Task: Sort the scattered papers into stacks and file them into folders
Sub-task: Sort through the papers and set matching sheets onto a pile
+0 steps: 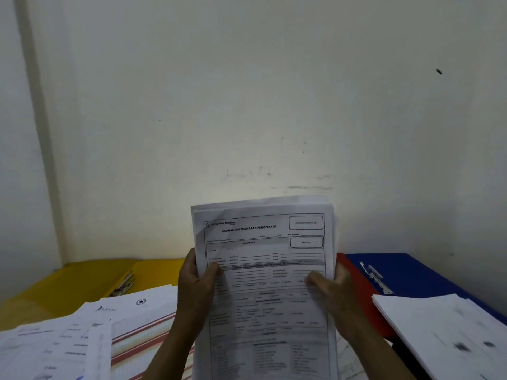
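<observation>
A stack of printed forms [263, 242] stands upright in front of me, its top sheet headed with a form title. My left hand [196, 281] grips its left edge, thumb on the front. My right hand [333, 289] holds the right edge, thumb across the front sheet. An open yellow folder [82, 281] with a metal clip lies at the left. An open blue folder [428, 272] with a metal fastener lies at the right, and a red folder [356, 283] shows beside it. Scattered papers [68, 338] cover the lower left.
A neat white paper stack [444, 325] rests on the blue folder at the right. A red-striped sheet [142, 333] lies under the loose papers. A pale wall [247, 105] rises directly behind the desk.
</observation>
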